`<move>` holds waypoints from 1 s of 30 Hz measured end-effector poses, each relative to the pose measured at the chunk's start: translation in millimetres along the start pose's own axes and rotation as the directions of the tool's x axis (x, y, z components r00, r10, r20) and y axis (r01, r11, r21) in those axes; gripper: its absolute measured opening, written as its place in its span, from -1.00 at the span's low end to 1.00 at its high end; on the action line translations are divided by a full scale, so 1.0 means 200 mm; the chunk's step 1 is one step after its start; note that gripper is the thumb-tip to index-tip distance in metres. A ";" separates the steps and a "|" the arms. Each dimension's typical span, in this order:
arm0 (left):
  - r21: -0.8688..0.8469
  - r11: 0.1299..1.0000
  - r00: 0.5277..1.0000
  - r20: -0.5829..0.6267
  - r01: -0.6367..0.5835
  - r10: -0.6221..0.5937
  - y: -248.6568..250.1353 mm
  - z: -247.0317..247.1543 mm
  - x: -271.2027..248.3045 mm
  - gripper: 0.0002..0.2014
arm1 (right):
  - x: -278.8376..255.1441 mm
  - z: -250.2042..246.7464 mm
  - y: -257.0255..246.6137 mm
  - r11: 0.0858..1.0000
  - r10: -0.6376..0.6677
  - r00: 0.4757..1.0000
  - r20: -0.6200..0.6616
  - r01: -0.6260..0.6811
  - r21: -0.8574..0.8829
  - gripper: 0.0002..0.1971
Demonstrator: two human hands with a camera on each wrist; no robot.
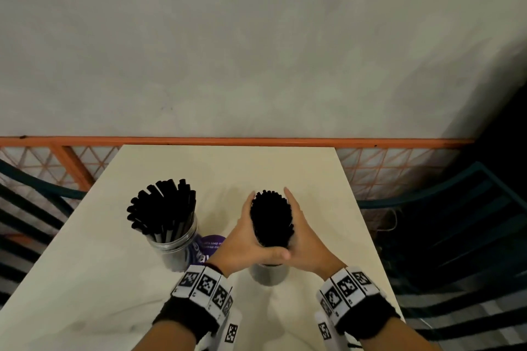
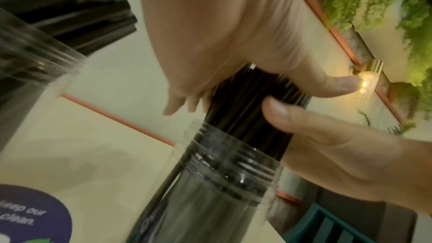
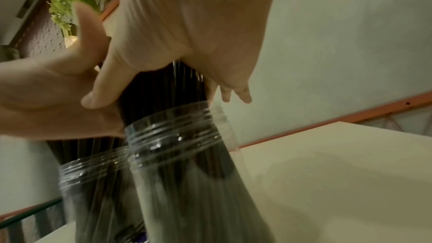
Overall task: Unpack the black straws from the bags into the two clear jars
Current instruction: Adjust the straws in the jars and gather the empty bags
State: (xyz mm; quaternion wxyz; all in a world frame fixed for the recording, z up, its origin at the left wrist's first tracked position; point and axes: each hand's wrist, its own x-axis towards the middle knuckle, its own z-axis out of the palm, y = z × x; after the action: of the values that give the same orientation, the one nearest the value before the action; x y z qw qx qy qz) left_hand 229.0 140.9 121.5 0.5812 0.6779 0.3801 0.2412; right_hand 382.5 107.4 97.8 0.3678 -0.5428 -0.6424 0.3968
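Near centre: both hands wrap one straw bundle (image 1: 271, 219) standing in the near jar (image 1: 268, 273); L hand (image 1: 245, 239) & R hand (image 1: 306, 239) curled round it, thumbs meeting in front; step looks like seating 2nd batch; next: loosen grip so straws drop & fan out w/o tipping jar; left, farther: full jar (image 1: 174, 245); no bags seen.

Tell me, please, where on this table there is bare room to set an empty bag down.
The far strip of the table, behind both jars, is bare. So is the near left corner, in front of the left jar. It is crowded in the middle: the purple sticker lies between that jar and the right jar, where both hands hold the straw bundle.
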 end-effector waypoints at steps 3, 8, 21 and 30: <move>0.005 0.997 0.987 -0.139 -0.075 0.075 0.00 0.04 0.05 0.15 | 0.04 0.08 -0.02 0.998 -0.021 0.989 -0.148 0.030 0.063 0.08; 0.058 0.979 0.926 -0.316 -0.198 0.206 -0.05 0.09 0.03 -0.20 | 0.01 0.11 -0.04 0.993 0.032 0.920 -0.391 0.017 0.121 -0.33; 0.037 0.980 0.951 -0.237 -0.194 0.197 -0.09 0.07 0.06 -0.27 | 0.04 0.12 -0.01 0.991 -0.006 0.962 -0.273 -0.032 -0.133 -0.54; 0.000 0.987 0.950 -0.271 -0.161 0.155 -0.11 0.06 0.07 -0.35 | 0.06 0.14 0.02 0.982 -0.036 0.959 -0.281 -0.017 -0.186 -0.55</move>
State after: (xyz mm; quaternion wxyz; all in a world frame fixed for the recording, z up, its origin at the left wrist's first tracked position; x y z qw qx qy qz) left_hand 241.1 145.1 96.2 0.5102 0.6604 0.3977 0.3813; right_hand 358.0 116.5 82.9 0.4051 -0.6230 -0.6202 0.2513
